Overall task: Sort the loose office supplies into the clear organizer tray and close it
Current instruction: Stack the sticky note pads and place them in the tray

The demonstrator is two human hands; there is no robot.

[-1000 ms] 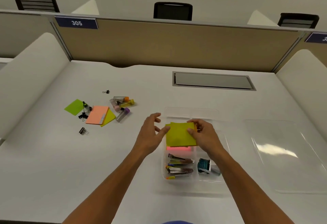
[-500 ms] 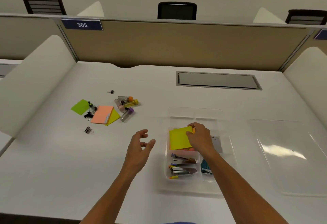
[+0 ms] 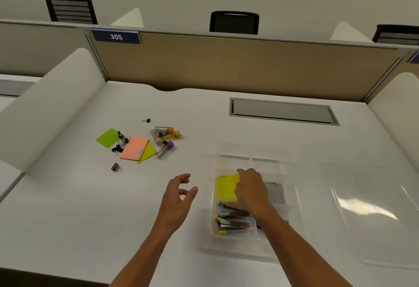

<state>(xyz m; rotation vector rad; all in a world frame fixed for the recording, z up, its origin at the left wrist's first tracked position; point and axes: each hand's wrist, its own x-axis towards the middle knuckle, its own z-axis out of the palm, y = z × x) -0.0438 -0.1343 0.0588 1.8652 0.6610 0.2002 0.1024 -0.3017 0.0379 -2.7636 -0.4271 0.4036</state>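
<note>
The clear organizer tray (image 3: 292,173) sits right of centre on the white desk. My right hand (image 3: 250,190) rests on a yellow sticky-note pad (image 3: 225,187) lying in the tray's middle-left compartment, fingers pressed on its right edge. Staplers (image 3: 233,224) fill the near-left compartment. My left hand (image 3: 179,192) hovers open just left of the tray, holding nothing. Loose on the desk at the left lie an orange sticky pad (image 3: 133,148), a green note (image 3: 106,138), small capped tubes (image 3: 165,137) and several black binder clips (image 3: 120,145).
The tray's clear lid (image 3: 371,214) lies flat to the right. A grey cable hatch (image 3: 283,111) is set in the desk behind the tray. White curved dividers flank the desk, with a tan partition at the back.
My left hand let go of the yellow pad and drew back to the left. My right hand lowered the pad into the tray compartment.
</note>
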